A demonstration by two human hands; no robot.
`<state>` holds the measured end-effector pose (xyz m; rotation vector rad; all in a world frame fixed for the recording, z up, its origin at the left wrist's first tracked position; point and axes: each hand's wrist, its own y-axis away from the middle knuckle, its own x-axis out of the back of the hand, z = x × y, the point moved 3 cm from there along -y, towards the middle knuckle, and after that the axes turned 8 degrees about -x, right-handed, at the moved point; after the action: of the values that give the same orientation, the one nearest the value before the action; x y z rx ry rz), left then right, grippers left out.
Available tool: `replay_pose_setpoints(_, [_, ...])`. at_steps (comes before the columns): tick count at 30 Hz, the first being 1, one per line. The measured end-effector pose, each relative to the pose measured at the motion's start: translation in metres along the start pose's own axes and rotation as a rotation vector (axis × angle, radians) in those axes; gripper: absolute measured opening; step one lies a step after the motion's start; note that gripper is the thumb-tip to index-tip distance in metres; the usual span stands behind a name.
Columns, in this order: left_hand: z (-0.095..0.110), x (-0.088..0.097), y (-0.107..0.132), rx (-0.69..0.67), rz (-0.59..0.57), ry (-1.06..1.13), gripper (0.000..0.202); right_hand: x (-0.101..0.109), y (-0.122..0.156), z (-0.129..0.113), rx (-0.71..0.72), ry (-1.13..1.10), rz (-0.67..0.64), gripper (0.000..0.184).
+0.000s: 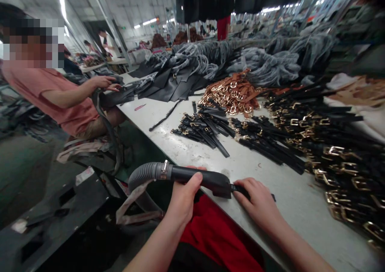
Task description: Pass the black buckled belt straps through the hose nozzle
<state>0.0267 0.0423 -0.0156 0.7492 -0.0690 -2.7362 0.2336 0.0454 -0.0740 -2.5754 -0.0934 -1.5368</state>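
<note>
"Where was room left for a hand?"
"Bare tabletop (pixel 270 179) was left between the right hand (pixel 254 195) and the bunched black straps (pixel 210 129)."
"And rightward, what was met?"
"Passage was blocked there by heaped straps with gold buckles (pixel 337 151)."
"Deeper in?"
"The way was barred by a brown strap pile (pixel 237 89), with grey wrapped coils (pixel 264 65) heaped behind."
"Leftward?"
"The near edge was crossed by a black nozzle (pixel 210 179), gripped by the left hand (pixel 185 193); beyond it, bare surface was broken by a dark cord (pixel 165 117)."
</note>
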Motion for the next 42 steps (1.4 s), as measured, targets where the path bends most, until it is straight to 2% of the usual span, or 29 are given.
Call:
replay_pose_setpoints(4, [0.014,0.014,-0.011,0.029,0.098,0.107,0.032,0.009,-0.011,0.033,-0.030,0.089,0.083,0.022])
replay_pose_setpoints(7, [0.027,0.033,-0.016,-0.006,0.184,0.111,0.032,0.027,-0.030,0.061,-0.100,0.248,0.217,0.026])
replay_pose_setpoints(9, [0.030,0.042,-0.017,0.000,0.238,0.099,0.032,0.039,-0.046,0.064,-0.137,0.378,0.330,0.033])
replay_pose_setpoints(12, [0.030,0.048,-0.015,0.012,0.271,0.089,0.033,0.039,-0.075,0.037,-0.047,0.415,0.398,0.039])
replay_pose_setpoints(14, [0.030,0.048,-0.014,0.011,0.266,0.090,0.033,0.025,-0.097,0.007,0.056,0.351,0.318,0.037])
replay_pose_setpoints(17, [0.032,0.049,-0.011,0.018,0.254,0.091,0.034,-0.001,-0.128,-0.025,0.011,0.334,0.206,0.033])
replay_pose_setpoints(19, [0.036,0.051,-0.008,0.022,0.259,0.088,0.037,-0.010,-0.144,-0.031,-0.047,0.340,0.154,0.027])
replay_pose_setpoints(21, [0.039,0.054,-0.005,0.023,0.277,0.082,0.040,-0.009,-0.150,-0.027,-0.074,0.295,0.120,0.027])
replay_pose_setpoints(24, [0.041,0.059,-0.001,0.022,0.285,0.078,0.041,0.003,-0.135,-0.008,-0.061,0.111,0.090,0.034])
replay_pose_setpoints(28, [0.040,0.060,0.001,0.012,0.239,0.103,0.037,0.022,-0.075,0.023,-0.044,-0.133,-0.007,0.038])
replay_pose_setpoints(31, [0.038,0.058,0.003,-0.001,0.203,0.101,0.036,0.028,-0.029,0.039,-0.029,-0.128,-0.117,0.036])
replay_pose_setpoints(33, [0.037,0.054,0.004,-0.017,0.176,0.090,0.035,0.030,-0.009,0.039,0.021,0.000,-0.112,0.034])
replay_pose_setpoints(35, [0.036,0.050,0.006,-0.031,0.161,0.071,0.035,0.031,-0.001,0.032,0.078,0.150,-0.015,0.032])
replay_pose_setpoints(37, [0.035,0.044,0.009,-0.043,0.146,0.050,0.034,0.030,-0.002,0.020,0.123,0.209,0.075,0.033])
replay_pose_setpoints(39, [0.033,0.038,0.010,-0.053,0.126,0.031,0.033,0.023,-0.007,0.007,0.154,0.164,0.072,0.035])
replay_pose_setpoints(42, [0.028,0.025,0.010,-0.065,0.094,0.004,0.032,0.008,-0.018,-0.005,0.149,0.081,-0.013,0.033])
